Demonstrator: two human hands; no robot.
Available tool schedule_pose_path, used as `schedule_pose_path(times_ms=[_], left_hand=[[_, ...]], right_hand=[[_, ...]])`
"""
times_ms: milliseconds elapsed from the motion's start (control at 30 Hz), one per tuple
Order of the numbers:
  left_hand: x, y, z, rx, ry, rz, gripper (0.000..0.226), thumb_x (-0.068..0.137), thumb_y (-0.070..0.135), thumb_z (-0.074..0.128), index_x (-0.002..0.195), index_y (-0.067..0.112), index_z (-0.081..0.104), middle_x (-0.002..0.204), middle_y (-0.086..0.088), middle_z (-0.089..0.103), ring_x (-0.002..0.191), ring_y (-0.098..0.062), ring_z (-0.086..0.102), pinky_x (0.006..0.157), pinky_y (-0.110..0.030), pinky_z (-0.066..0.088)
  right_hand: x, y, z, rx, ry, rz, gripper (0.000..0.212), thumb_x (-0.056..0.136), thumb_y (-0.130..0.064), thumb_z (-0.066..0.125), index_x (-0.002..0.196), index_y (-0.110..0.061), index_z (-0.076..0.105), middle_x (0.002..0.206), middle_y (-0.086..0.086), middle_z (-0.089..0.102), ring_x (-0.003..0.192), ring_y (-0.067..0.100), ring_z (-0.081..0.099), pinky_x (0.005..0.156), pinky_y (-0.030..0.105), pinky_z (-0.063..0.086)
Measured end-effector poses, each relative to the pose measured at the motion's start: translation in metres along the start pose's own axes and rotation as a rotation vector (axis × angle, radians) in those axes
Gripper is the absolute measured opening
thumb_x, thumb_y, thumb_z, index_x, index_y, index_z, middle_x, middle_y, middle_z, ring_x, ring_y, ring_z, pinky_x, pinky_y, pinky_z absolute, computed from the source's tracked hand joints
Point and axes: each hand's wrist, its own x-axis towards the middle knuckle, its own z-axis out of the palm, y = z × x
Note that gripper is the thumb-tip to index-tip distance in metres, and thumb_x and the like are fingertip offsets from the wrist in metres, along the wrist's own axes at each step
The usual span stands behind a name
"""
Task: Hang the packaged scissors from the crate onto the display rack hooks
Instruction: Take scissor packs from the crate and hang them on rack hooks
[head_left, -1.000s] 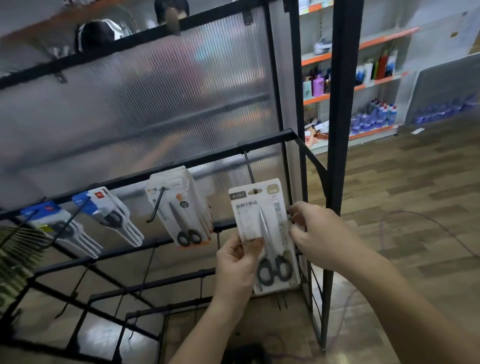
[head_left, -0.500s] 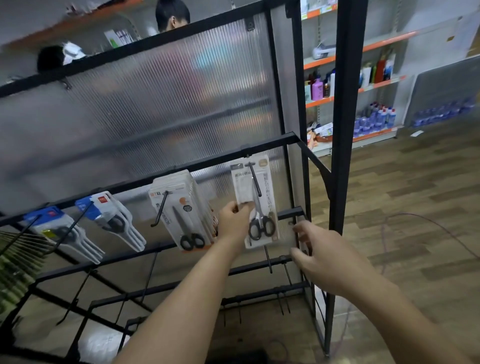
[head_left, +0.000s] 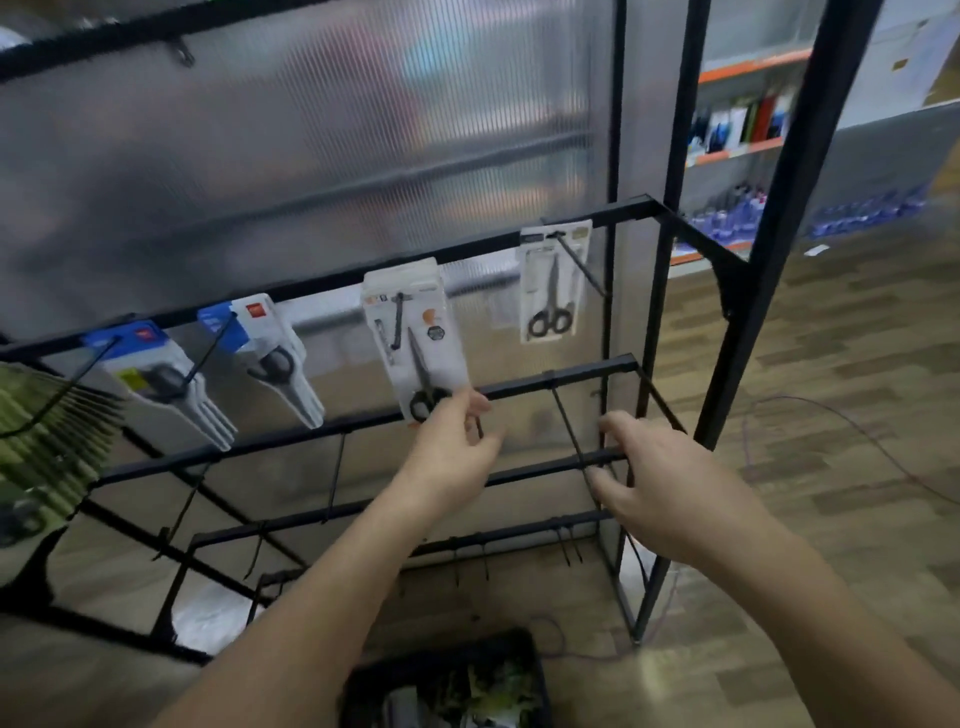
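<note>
A white pack of black-handled scissors (head_left: 553, 283) hangs alone on the rightmost hook of the black display rack (head_left: 332, 275). A stack of similar packs (head_left: 415, 338) hangs on the hook to its left. My left hand (head_left: 452, 447) is raised below that stack with loose fingers, its fingertips at the stack's bottom edge, holding nothing. Lower and further right, my right hand (head_left: 670, 493) has its fingers spread by a lower rack bar and is empty. The black crate (head_left: 447, 686) with more packaged goods sits on the floor below my arms.
Two hooks at the left carry blue-topped scissor packs (head_left: 265, 353). Green items (head_left: 47, 436) hang at the far left. Bare hooks stick out from the lower bars. A black upright post (head_left: 769, 260) stands at the right, and a thin cable runs over the wooden floor.
My left hand has let go of the pack, which now hangs on the rightmost hook, and has dropped down and left. My right hand stays low by the bars.
</note>
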Motion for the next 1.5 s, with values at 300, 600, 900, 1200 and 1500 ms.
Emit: schedule_pose_path(times_ms=[300,600,900,1200,1500], left_hand=[[-0.189,-0.14,-0.093,0.423,-0.046,0.104,0.051,0.104,0.049,0.045,0.152,0.038,0.032,0.147,0.018,0.037,0.134,-0.008,0.039,0.11,-0.028,0.037],[-0.269,-0.231,-0.126,0.433,-0.091,0.057,0.05,0.105,0.045,0.045,0.153,0.037,0.032,0.147,0.015,0.038,0.136,-0.008,0.037,0.116,-0.031,0.035],[-0.283,-0.214,-0.1,0.584,-0.132,0.069,0.054,0.104,0.047,0.046,0.154,0.035,0.028,0.153,0.008,0.036,0.144,-0.015,0.03,0.122,-0.037,0.029],[-0.282,-0.166,-0.043,0.628,-0.158,0.087,0.056,0.103,0.049,0.045,0.155,0.034,0.029,0.156,0.008,0.035,0.147,-0.015,0.028,0.123,-0.037,0.027],[-0.282,-0.195,-0.025,0.715,-0.253,0.043,0.057,0.101,0.043,0.047,0.154,0.027,0.033,0.153,0.001,0.041,0.142,-0.022,0.036,0.119,-0.038,0.032]], right_hand=[[-0.096,-0.141,0.075,-0.095,-0.142,-0.016,0.061,0.101,-0.05,0.05,0.155,-0.032,0.028,0.16,-0.014,0.029,0.138,0.012,0.043,0.1,0.027,0.043],[-0.159,-0.23,0.144,-0.202,-0.27,-0.051,0.073,0.1,-0.054,0.051,0.16,-0.032,0.016,0.169,-0.006,0.015,0.154,0.015,0.022,0.122,0.03,0.022],[-0.194,-0.21,0.146,-0.262,-0.305,-0.062,0.072,0.102,-0.054,0.041,0.162,-0.029,0.01,0.169,-0.002,0.02,0.156,0.015,0.015,0.128,0.039,0.002],[-0.233,-0.132,0.141,-0.161,-0.311,0.045,0.07,0.101,-0.052,0.045,0.16,-0.028,0.016,0.166,0.0,0.025,0.154,0.017,0.022,0.128,0.04,0.014],[-0.241,-0.11,0.173,-0.108,-0.377,0.143,0.057,0.094,-0.049,0.059,0.143,-0.026,0.041,0.144,0.001,0.051,0.128,0.025,0.054,0.106,0.04,0.044]])
